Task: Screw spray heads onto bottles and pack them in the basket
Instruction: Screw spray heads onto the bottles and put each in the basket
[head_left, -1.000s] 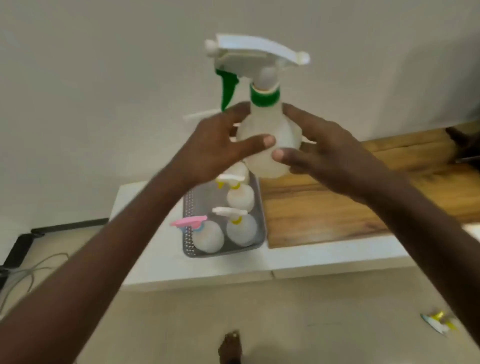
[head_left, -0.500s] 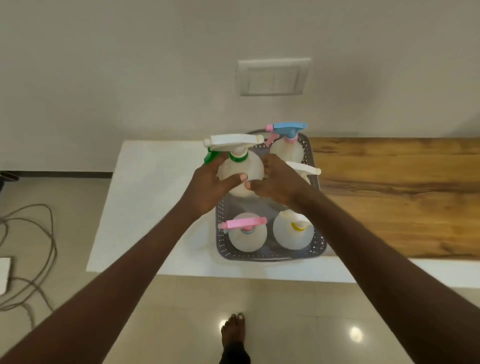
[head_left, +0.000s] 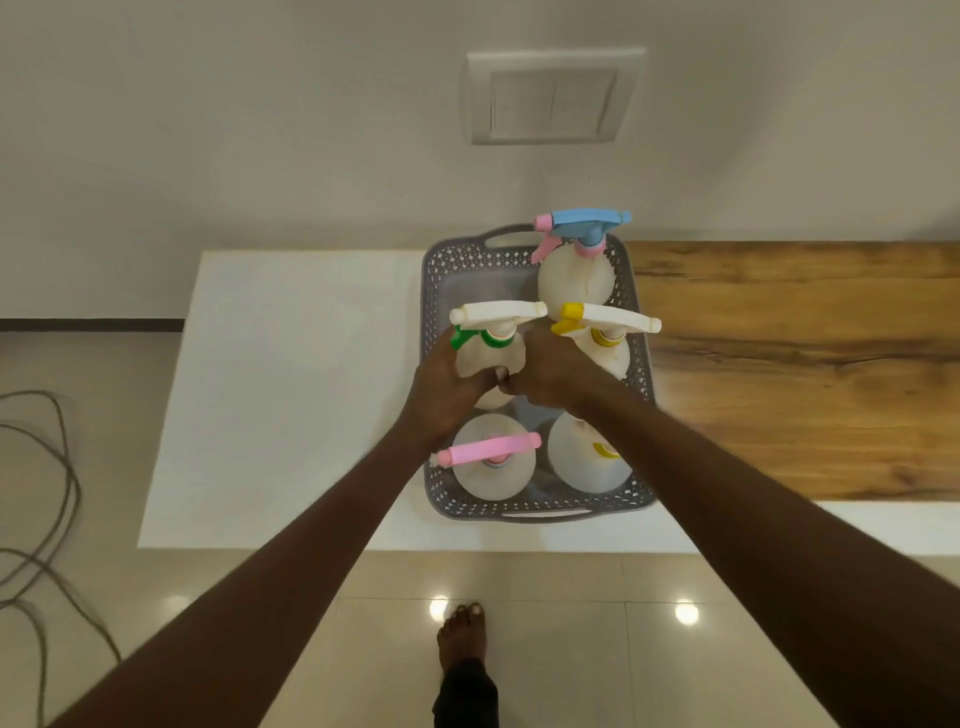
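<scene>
I grip one bottle (head_left: 488, 358) inside the basket (head_left: 441, 270); two bottles sit nearer me, two to its right and beyond.

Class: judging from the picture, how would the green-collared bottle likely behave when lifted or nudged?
The green-collared bottle looks empty, so probably light. Its round body under a long spray head suggests it may tip if nudged. The smooth plastic could be slippery; both hands hold it.

No readable text

Nothing legible is showing on the bottles (head_left: 575, 283), the basket (head_left: 431, 291) or the wall plate (head_left: 553, 96).
</scene>
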